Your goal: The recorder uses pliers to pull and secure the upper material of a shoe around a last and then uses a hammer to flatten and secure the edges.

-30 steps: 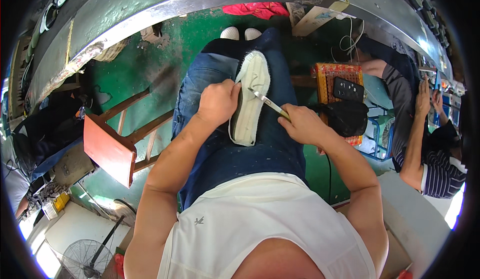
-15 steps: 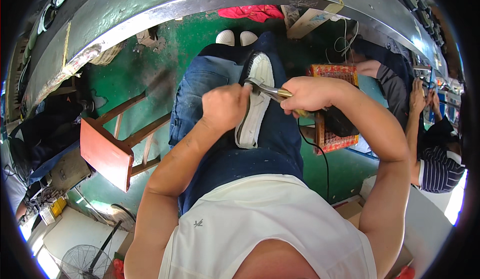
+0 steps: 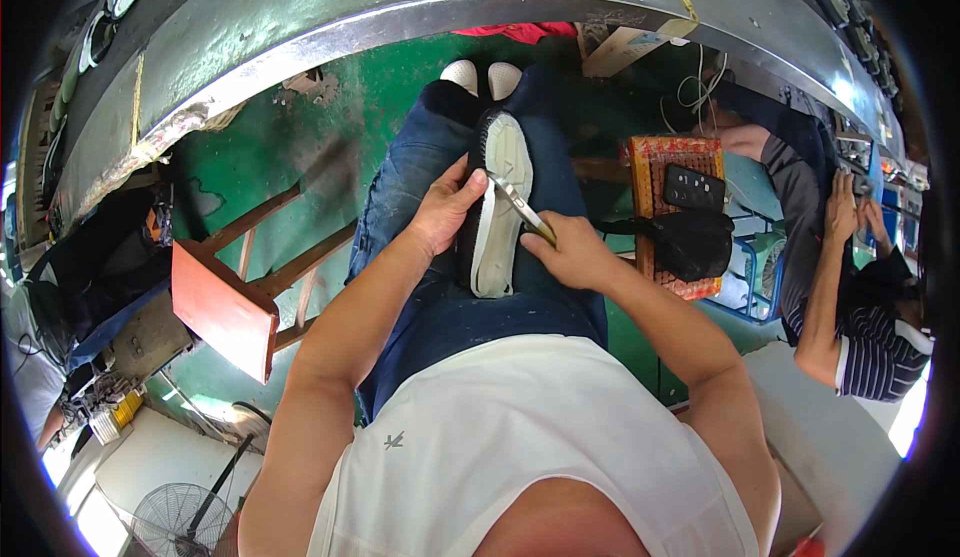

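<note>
You are steadying a shoe (image 3: 497, 207) sole-up on your lap, your left hand (image 3: 447, 209) gripping its edge, thumb beside the blade. Your right hand (image 3: 565, 249) is closed around scissors (image 3: 520, 205) cutting at the sole; a slip could nick that thumb.
</note>
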`<action>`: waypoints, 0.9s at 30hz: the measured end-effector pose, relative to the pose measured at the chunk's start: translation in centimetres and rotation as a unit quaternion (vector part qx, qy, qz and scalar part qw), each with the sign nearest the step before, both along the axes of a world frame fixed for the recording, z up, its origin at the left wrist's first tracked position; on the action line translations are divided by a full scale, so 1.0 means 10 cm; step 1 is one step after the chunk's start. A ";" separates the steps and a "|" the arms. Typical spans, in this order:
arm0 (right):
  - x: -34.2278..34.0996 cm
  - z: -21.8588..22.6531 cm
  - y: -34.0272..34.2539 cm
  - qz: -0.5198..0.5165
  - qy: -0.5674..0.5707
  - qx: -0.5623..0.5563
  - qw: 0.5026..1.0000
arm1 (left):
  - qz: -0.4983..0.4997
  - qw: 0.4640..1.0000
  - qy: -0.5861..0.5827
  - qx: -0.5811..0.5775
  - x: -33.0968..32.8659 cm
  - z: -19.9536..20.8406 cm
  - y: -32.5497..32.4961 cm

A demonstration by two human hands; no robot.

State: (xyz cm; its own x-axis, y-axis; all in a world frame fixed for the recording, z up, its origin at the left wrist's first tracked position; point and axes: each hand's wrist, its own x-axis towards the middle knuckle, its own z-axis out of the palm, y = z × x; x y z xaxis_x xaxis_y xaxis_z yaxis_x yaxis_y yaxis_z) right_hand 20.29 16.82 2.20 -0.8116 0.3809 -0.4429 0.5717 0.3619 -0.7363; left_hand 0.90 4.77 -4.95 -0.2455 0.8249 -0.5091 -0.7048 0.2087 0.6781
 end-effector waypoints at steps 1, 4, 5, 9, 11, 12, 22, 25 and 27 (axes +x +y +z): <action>-0.01 0.06 0.11 0.027 -0.021 -0.028 0.999 | -0.008 1.000 -0.002 -0.015 -0.01 -0.01 0.01; -0.08 0.34 0.48 0.000 -0.165 -0.238 0.957 | -0.025 0.999 0.013 -0.023 0.02 0.06 0.08; -0.08 0.27 0.52 0.013 -0.150 -0.224 0.963 | -0.021 0.999 0.003 -0.039 0.03 0.09 0.08; -0.02 -0.09 0.31 -0.098 -0.067 -0.298 0.947 | -0.005 0.998 -0.013 -0.061 0.04 0.16 0.14; 0.06 -0.54 -0.13 -0.151 0.003 -0.231 0.961 | -0.001 0.997 -0.011 -0.070 0.01 0.10 0.12; 0.00 -0.44 -0.22 -0.157 0.025 -0.199 0.967 | 0.002 0.997 -0.010 -0.071 0.00 0.11 0.12; -0.14 -0.42 0.01 -0.174 -0.040 -0.391 0.903 | 0.044 0.992 -0.004 -0.114 -0.04 0.15 0.22; -0.06 -0.54 -0.07 -0.221 -0.008 -0.443 0.869 | 0.038 0.992 0.010 -0.123 -0.02 0.18 0.27; 0.04 -0.70 0.03 -0.236 0.011 -0.567 0.789 | -0.006 0.989 0.008 -0.151 -0.05 0.20 0.35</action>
